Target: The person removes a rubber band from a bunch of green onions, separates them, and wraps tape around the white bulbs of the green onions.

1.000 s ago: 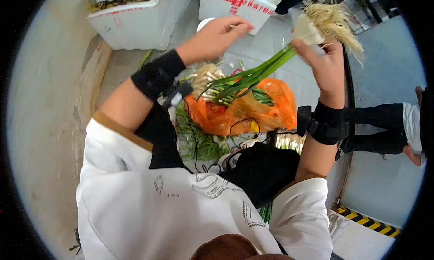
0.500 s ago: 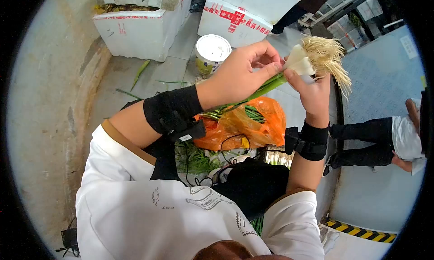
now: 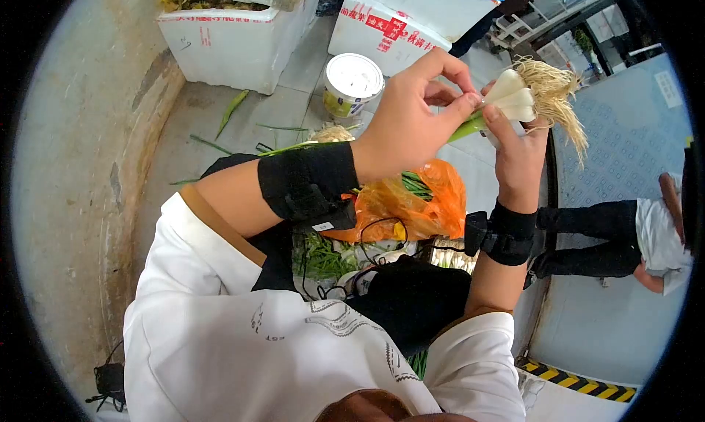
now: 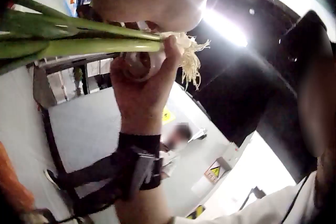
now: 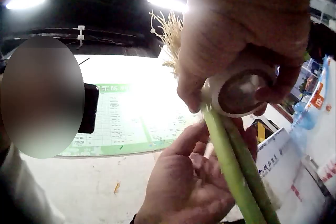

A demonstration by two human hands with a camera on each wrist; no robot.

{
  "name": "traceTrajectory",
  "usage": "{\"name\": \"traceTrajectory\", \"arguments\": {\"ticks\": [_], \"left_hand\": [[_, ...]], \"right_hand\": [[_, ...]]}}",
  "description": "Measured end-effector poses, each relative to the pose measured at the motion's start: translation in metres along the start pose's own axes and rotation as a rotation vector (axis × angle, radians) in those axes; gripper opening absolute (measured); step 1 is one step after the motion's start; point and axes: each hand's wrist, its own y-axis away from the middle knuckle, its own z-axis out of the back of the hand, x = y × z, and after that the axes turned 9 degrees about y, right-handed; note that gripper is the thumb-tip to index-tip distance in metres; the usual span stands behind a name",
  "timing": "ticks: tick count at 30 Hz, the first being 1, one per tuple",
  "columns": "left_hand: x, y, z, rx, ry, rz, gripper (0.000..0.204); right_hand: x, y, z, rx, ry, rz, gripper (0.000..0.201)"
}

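Observation:
White-bulbed scallions with shaggy roots are held up in front of the body. My right hand grips them just below the bulbs, thumb in front. In the right wrist view, that hand also has a pale roll in its fingers, beside the green stalks. My left hand has thumb and fingertips pinched together at the stalks near the bulbs; whether a thin strip lies between them, I cannot tell. Seen from the right wrist, the left hand is palm up with fingers behind the stalks.
An orange bag with more scallions lies below the hands. Beyond stand a lidded tub and white foam boxes. Loose greens and a cable are near the feet. Another person is at the right.
My left hand has come across from the left and met the stalks at the bulb end. The right hand has kept its grip and lowered slightly.

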Motion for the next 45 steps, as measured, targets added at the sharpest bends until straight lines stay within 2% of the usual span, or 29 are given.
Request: {"name": "traceTrajectory", "arguments": {"ticks": [1,3,4,6,7,9,10,12,15,19,22,24,25,27,30,33,35,38,42,45], "left_hand": [[-0.001,-0.003,0.002,0.0,0.001,-0.001,0.014],[-0.001,-0.01,0.009,0.014,0.265,0.42,0.012],[-0.001,-0.013,0.012,0.015,0.265,0.421,0.012],[0.001,-0.016,0.016,-0.099,0.474,0.639,0.011],[0.001,-0.014,0.016,-0.099,0.473,0.64,0.011],[0.002,-0.007,0.014,-0.106,-0.005,0.162,0.012],[0.002,-0.003,0.014,-0.106,-0.005,0.162,0.012],[-0.001,0.006,0.015,0.032,-0.525,-0.213,0.022],[-0.001,0.013,0.003,0.056,-0.499,-0.273,0.034],[0.004,0.016,-0.001,0.02,-0.491,-0.272,0.041],[0.006,0.015,-0.003,-0.018,-0.349,-0.223,0.041],[0.004,0.013,-0.001,-0.009,-0.258,-0.041,0.043],[0.004,0.012,-0.002,-0.003,-0.259,-0.043,0.043],[0.006,0.012,-0.005,0.005,-0.014,0.086,0.046],[0.005,0.007,-0.002,0.03,0.097,0.175,0.048],[0.005,-0.002,0.005,0.083,0.063,0.175,0.046],[0.002,-0.007,0.006,0.089,0.061,0.185,0.045],[0.003,-0.014,0.011,0.084,0.043,0.181,0.042],[-0.005,-0.015,0.013,0.113,0.145,0.303,0.043],[-0.008,-0.014,0.014,0.147,0.236,0.385,0.044]], "right_hand": [[0.002,0.0,0.001,0.011,0.036,0.002,0.041],[0.005,-0.001,0.001,0.021,0.072,0.004,0.038],[0.006,-0.002,0.001,0.065,0.094,-0.005,0.035],[0.006,-0.002,0.0,0.107,0.115,-0.017,0.031],[0.006,-0.002,0.001,0.103,0.174,-0.06,0.029],[0.004,-0.003,0.001,0.099,0.232,-0.102,0.026],[0.002,-0.004,0.001,0.064,0.198,-0.103,0.026],[-0.001,-0.006,0.001,0.029,0.162,-0.105,0.025],[-0.002,-0.008,0.002,0.006,0.175,-0.114,0.024],[0.009,-0.007,-0.005,0.007,0.175,-0.156,0.023],[0.017,-0.007,-0.011,-0.001,0.172,-0.15,0.023],[0.02,-0.007,-0.011,-0.033,0.17,-0.136,0.022],[0.022,-0.007,-0.011,-0.029,0.193,-0.148,0.022],[0.021,-0.007,-0.008,-0.036,0.213,-0.163,0.023],[0.022,-0.008,-0.003,-0.034,0.35,-0.149,0.026],[0.03,-0.006,-0.004,-0.043,0.337,-0.208,0.031],[0.03,-0.009,-0.001,0.05,0.337,-0.017,0.039],[0.019,-0.013,0.007,0.077,0.307,0.0,0.045],[0.019,-0.016,0.014,0.085,0.377,-0.042,0.047],[0.008,-0.021,0.019,0.148,0.239,-0.088,0.047]]}}
